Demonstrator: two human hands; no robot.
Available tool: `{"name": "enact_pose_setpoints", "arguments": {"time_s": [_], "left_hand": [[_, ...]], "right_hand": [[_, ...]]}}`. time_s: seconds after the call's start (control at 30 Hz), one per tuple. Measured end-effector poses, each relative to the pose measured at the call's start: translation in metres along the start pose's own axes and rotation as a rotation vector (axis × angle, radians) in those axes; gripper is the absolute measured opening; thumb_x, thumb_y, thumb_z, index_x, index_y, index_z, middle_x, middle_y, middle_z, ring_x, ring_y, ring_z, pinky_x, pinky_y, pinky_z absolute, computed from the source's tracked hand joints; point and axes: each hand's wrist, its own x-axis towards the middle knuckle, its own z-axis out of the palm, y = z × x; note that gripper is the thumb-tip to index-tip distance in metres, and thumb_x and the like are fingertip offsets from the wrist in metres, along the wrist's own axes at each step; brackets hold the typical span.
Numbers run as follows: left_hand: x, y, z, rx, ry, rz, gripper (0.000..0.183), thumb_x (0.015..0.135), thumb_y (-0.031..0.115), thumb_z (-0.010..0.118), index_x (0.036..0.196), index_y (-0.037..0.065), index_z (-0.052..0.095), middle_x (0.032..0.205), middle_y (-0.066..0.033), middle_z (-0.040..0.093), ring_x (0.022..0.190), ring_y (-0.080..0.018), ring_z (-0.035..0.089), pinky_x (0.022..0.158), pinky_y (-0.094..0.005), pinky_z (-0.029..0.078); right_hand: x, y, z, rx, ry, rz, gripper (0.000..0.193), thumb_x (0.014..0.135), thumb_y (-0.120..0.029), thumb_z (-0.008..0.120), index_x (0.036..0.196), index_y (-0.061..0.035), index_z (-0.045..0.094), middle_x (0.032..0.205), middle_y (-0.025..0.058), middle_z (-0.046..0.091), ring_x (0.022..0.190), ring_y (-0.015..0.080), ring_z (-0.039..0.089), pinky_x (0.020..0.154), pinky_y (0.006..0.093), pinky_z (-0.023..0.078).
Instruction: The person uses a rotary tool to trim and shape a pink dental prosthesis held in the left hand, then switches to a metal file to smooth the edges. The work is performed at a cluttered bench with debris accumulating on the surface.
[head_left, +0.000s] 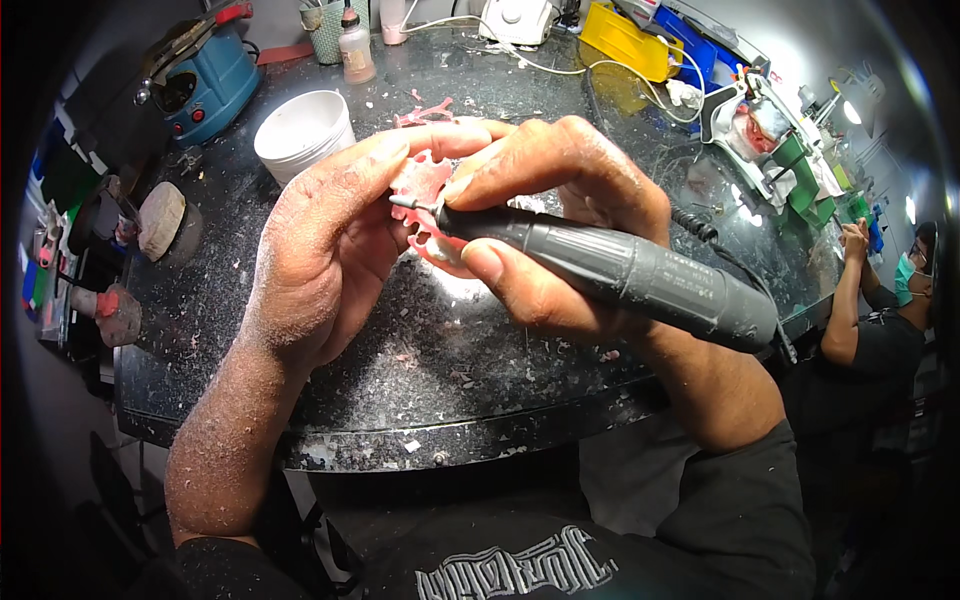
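Observation:
Over the dark, dust-strewn bench (pixel 480 400), my left hand (pixel 305 235) grips a small pink denture piece (pixel 422 182) with a lacy, cut-out edge. Its thumb and fingers close on the far left side of the piece. My right hand (pixel 580 170) is wrapped pen-like around a black rotary handpiece (pixel 640 270), its thumb below and forefinger on top. The grey bur (pixel 404 201) at the handpiece's tip lies over the pink piece; whether it touches cannot be made out. White powder coats my left hand and forearm. Some fingers of both hands are hidden.
Beyond my left hand stand a white tub (pixel 300 130), a blue machine (pixel 210 95) and a dropper bottle (pixel 356 50). More pink scrap (pixel 425 113) lies behind my hands. Back right are a yellow bin (pixel 625 42) and a white-framed articulator (pixel 740 118). A masked person (pixel 875 325) sits at the right.

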Motion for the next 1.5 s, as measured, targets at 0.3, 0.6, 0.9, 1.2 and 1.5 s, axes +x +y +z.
{"name": "enact_pose_setpoints", "arguments": {"time_s": [0.3, 0.6, 0.9, 1.2, 1.5], "left_hand": [[-0.001, 0.002, 0.002, 0.013, 0.005, -0.006, 0.047, 0.107, 0.026, 0.041, 0.136, -0.01, 0.051, 0.129, -0.0208, 0.063, 0.119, -0.0242, 0.063, 0.106, -0.0387, 0.049], [0.0, 0.008, 0.0, 0.039, -0.037, -0.036, 0.046, 0.107, 0.023, 0.045, 0.14, -0.009, 0.048, 0.132, -0.019, 0.061, 0.121, -0.0228, 0.061, 0.104, -0.0373, 0.049], [0.0, 0.003, -0.002, -0.093, 0.009, -0.133, 0.047, 0.106, 0.024, 0.049, 0.143, -0.005, 0.044, 0.128, -0.0179, 0.06, 0.112, -0.0207, 0.065, 0.094, -0.0364, 0.057], [0.0, 0.008, -0.005, 0.02, 0.008, -0.144, 0.05, 0.105, 0.029, 0.049, 0.14, -0.006, 0.047, 0.125, -0.0199, 0.063, 0.111, -0.022, 0.065, 0.092, -0.0365, 0.057], [0.001, 0.005, 0.004, 0.15, 0.051, -0.176, 0.041, 0.097, 0.021, 0.067, 0.128, -0.005, 0.06, 0.107, -0.0124, 0.07, 0.099, -0.0206, 0.07, 0.092, -0.0343, 0.054]], "right_hand": [[0.0, 0.008, -0.001, 0.079, -0.021, -0.033, 0.031, 0.083, -0.008, 0.075, 0.108, 0.0045, 0.062, 0.098, 0.0166, 0.068, 0.096, 0.0272, 0.069, 0.104, 0.0539, 0.049], [0.005, 0.001, -0.001, -0.129, 0.196, 0.007, 0.033, 0.096, -0.013, 0.069, 0.124, 0.002, 0.056, 0.105, 0.0153, 0.07, 0.098, 0.0211, 0.069, 0.091, 0.0352, 0.056], [0.001, 0.007, 0.005, -0.222, 0.12, 0.055, 0.044, 0.08, 0.006, 0.081, 0.12, 0.0002, 0.064, 0.112, 0.011, 0.071, 0.099, 0.0169, 0.07, 0.09, 0.0307, 0.056], [0.002, 0.0, 0.004, -0.11, 0.179, 0.212, 0.037, 0.085, 0.003, 0.077, 0.12, -0.0021, 0.063, 0.106, 0.0083, 0.069, 0.098, 0.0131, 0.067, 0.087, 0.0276, 0.054], [0.0, 0.001, 0.001, -0.092, 0.413, 0.291, 0.031, 0.091, -0.006, 0.074, 0.12, -0.0055, 0.063, 0.095, 0.0043, 0.067, 0.083, 0.0064, 0.064, 0.075, 0.0207, 0.051]]}}
